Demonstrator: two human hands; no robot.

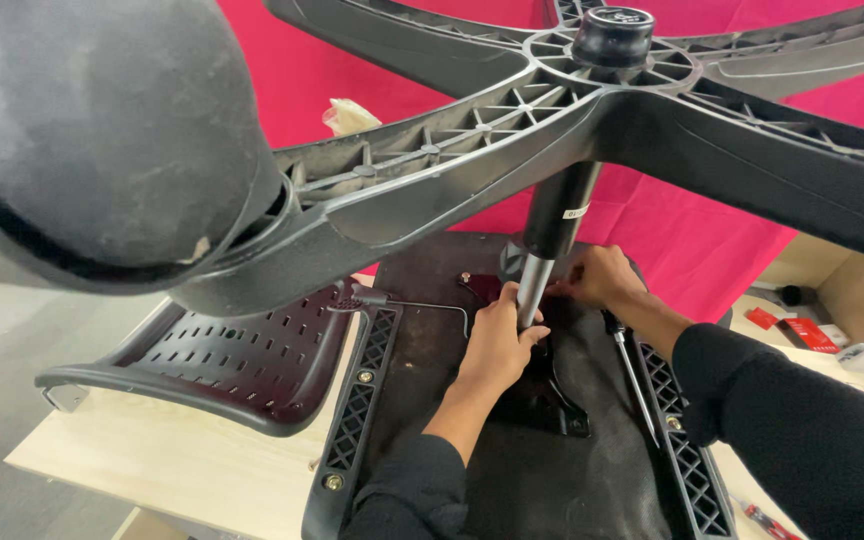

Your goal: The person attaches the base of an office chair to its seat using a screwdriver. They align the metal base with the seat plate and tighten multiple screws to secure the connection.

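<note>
At frame centre an upturned office chair lies on the tabletop (182, 470): the left hand (497, 345) grips the gas-lift column (542, 265) while the right hand (602, 275) pinches something hidden at the seat mechanism plate (542, 395), so fitting looks underway and steadying comes next.

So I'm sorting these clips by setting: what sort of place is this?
Probably a workshop or assembly bench. An upturned office chair lies on a pale wooden table, its star base in the air, a screwdriver beside it. A red cloth hangs behind.
</note>
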